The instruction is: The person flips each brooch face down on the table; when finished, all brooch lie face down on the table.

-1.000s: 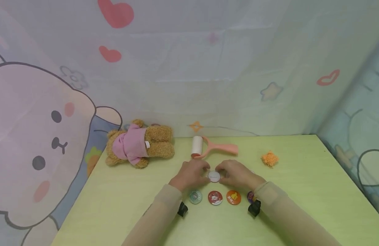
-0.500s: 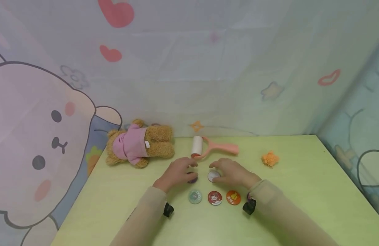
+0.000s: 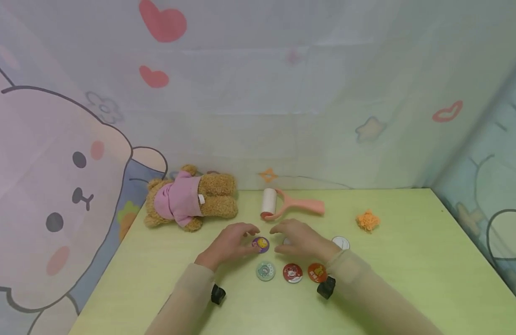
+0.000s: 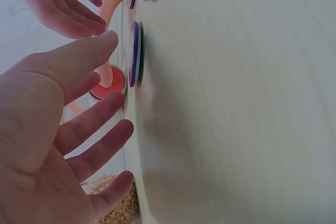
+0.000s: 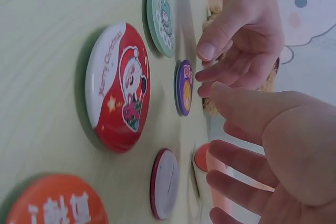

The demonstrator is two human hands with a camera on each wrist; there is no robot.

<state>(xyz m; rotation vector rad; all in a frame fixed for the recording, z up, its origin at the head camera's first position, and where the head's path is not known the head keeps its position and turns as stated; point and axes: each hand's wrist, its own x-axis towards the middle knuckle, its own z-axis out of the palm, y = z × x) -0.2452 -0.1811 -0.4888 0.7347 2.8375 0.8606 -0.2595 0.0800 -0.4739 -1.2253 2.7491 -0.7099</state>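
A purple pin badge [image 3: 260, 244] with a yellow figure lies face up on the table between my two hands. My left hand [image 3: 230, 244] is at its left, thumb and fingers spread and relaxed around it, holding nothing. From the right comes my right hand [image 3: 302, 239], fingers loosely extended and apart from the badge. Under that hand a white-faced badge [image 3: 287, 241] is mostly hidden; its red rim shows in the right wrist view. Nearer the front lie a green badge [image 3: 265, 271], a red Christmas badge [image 3: 293, 273] and an orange badge [image 3: 317, 272].
Another white badge [image 3: 341, 242] lies right of the right hand. Behind the hands are a pink-handled lint roller [image 3: 300, 204] and, at left, a teddy bear [image 3: 191, 197] in a pink top. An orange fuzzy piece [image 3: 368, 220] sits at the right on the table [image 3: 409, 279].
Both hands were around the white badge. The left hand has drawn left to the purple badge, and the right hand has followed leftward over the white one, uncovering another white badge.
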